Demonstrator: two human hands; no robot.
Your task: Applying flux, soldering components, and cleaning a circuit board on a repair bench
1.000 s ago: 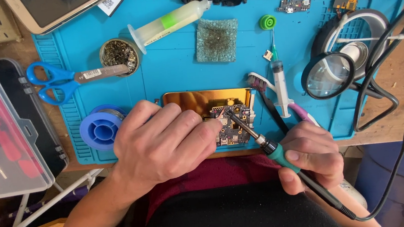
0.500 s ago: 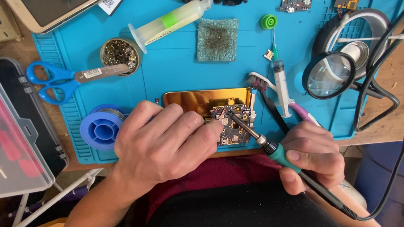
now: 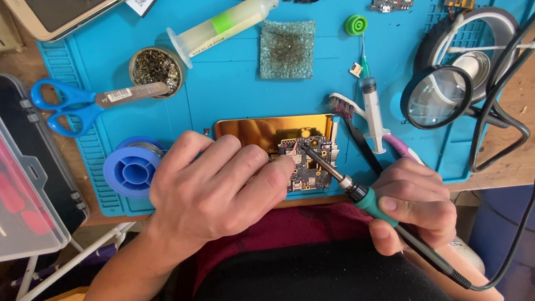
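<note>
Your right hand pinches the soldering iron, shaft angled up-left onto the circuit board your left hand pins at the mat's near edge.

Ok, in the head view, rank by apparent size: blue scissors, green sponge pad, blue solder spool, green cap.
1. blue scissors
2. green sponge pad and blue solder spool: look alike, spool partly hidden by the left hand
3. green cap

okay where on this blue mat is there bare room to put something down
The widest bare mat lies between the scissors, sponge pad and gold plate. Crowded: around the magnifier and syringe, and where both hands work.
</note>
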